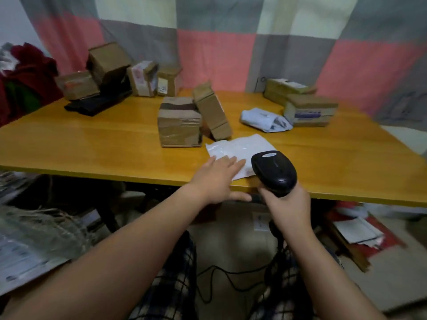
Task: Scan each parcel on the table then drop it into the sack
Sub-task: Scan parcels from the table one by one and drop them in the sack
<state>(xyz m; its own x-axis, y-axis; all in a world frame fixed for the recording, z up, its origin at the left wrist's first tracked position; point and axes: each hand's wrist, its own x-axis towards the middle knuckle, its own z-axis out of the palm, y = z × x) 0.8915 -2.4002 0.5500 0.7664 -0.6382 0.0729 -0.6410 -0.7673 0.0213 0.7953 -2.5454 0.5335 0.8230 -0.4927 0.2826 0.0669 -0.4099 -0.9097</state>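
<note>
Our left hand (217, 179) lies flat, its fingers (231, 163) straight and spread, pressing on the near edge of a flat white parcel (235, 151) at the front of the table (92, 144). Beyond those fingers stands a taped cardboard box (179, 122), with a second box (211, 112) tilted just beside it. Right of the fingers, our right hand (286, 202) grips a black scanner (273, 172) by its handle, with its head over the parcel's right corner.

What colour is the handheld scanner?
Black scanner, gripped by the right hand; head view.
</note>
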